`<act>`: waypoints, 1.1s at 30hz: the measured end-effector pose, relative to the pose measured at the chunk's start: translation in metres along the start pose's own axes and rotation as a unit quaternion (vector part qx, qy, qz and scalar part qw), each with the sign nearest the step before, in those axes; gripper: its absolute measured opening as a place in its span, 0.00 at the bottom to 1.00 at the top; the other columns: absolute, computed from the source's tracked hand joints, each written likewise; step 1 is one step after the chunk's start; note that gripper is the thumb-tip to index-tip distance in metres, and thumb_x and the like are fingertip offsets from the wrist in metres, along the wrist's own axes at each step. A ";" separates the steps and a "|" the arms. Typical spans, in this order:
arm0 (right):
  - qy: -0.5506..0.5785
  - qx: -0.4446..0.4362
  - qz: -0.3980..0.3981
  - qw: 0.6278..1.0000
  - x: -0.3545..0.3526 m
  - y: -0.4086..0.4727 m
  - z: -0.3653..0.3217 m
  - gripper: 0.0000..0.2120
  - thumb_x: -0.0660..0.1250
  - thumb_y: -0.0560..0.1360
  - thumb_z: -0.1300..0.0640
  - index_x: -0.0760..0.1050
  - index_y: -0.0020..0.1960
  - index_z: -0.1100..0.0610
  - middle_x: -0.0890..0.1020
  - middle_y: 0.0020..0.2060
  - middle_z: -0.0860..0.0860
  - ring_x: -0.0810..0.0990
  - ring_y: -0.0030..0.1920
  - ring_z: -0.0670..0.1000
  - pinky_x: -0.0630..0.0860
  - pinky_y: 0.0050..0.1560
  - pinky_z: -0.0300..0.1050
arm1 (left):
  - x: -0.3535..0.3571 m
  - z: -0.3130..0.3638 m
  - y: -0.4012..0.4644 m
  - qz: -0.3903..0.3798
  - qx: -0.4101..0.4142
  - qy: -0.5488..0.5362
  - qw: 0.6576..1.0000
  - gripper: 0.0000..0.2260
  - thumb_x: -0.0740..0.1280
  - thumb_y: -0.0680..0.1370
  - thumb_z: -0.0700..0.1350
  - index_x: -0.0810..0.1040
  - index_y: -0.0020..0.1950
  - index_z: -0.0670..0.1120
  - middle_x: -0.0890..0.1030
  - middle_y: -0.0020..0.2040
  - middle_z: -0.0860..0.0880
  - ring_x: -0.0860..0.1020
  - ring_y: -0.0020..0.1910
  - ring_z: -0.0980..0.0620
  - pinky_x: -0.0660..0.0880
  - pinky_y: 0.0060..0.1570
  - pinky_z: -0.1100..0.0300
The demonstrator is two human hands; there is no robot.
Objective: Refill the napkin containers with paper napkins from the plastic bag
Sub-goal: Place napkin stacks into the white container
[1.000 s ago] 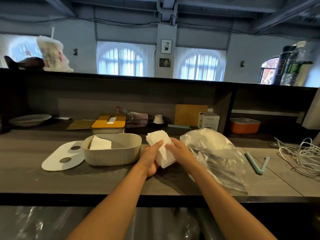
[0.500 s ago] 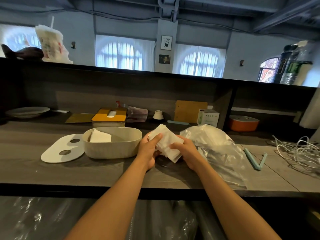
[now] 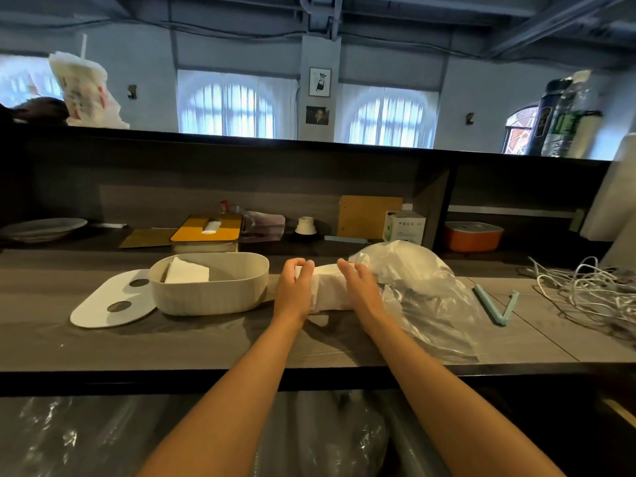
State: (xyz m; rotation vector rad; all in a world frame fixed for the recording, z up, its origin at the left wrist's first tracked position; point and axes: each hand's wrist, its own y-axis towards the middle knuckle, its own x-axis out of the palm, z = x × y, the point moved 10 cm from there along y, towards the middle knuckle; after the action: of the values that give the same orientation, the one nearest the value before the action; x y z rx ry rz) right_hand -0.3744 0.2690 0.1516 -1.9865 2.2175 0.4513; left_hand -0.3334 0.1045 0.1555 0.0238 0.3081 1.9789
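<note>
Both hands hold a stack of white napkins (image 3: 327, 290) low over the table (image 3: 206, 342), between the container (image 3: 210, 284) and the plastic bag (image 3: 423, 297). The left hand (image 3: 292, 290) grips the stack's left end, fingers curled over its top edge; the right hand (image 3: 358, 287) grips the right end the same way, just beside the bag's mouth. The open beige container stands to the left of the hands, with a few napkins (image 3: 186, 271) leaning in its left end. Its white lid (image 3: 110, 301), with two round holes, lies flat on the table against the container's left side. The crumpled clear bag lies to the right. A blue clip (image 3: 495, 304) lies open beyond it, near a tangle of white cable (image 3: 585, 290).
</note>
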 end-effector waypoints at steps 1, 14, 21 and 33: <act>-0.010 -0.008 0.007 1.000 0.002 0.001 -0.001 0.30 0.59 0.79 0.39 0.65 0.75 0.55 0.70 0.71 0.55 0.70 0.69 0.56 0.68 0.65 0.52 | 0.001 0.000 0.001 0.006 0.005 0.008 1.000 0.16 0.56 0.84 0.56 0.70 0.68 0.50 0.73 0.58 0.51 0.73 0.55 0.52 0.72 0.49 0.57; 0.029 -0.008 0.052 0.998 -0.002 0.006 0.002 0.21 0.65 0.77 0.45 0.75 0.62 0.58 0.79 0.56 0.53 0.75 0.53 0.50 0.70 0.49 0.43 | -0.012 -0.004 0.007 0.109 -0.005 0.017 0.994 0.04 0.61 0.82 0.48 0.73 0.51 0.51 0.75 0.49 0.52 0.74 0.50 0.52 0.72 0.49 0.57; 0.059 -0.020 0.042 0.997 -0.003 0.002 0.000 0.13 0.64 0.79 0.49 0.76 0.59 0.55 0.76 0.50 0.49 0.74 0.51 0.49 0.68 0.49 0.43 | -0.014 -0.007 0.004 0.109 -0.022 -0.005 0.994 0.09 0.60 0.82 0.46 0.74 0.42 0.52 0.76 0.42 0.54 0.76 0.48 0.51 0.76 0.50 0.54; 0.079 -0.009 0.044 0.996 -0.003 0.002 0.003 0.09 0.63 0.79 0.52 0.76 0.56 0.55 0.77 0.49 0.50 0.74 0.50 0.49 0.68 0.50 0.44 | -0.012 -0.004 0.002 0.104 -0.015 -0.015 0.994 0.05 0.59 0.83 0.47 0.74 0.53 0.49 0.75 0.49 0.52 0.73 0.49 0.53 0.70 0.49 0.58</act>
State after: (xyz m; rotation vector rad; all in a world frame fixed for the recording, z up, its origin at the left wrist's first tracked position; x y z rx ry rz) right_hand -0.3764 0.2733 0.1502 -2.0034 2.4100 0.3355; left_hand -0.3310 0.0917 0.1541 0.0689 0.2651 2.1864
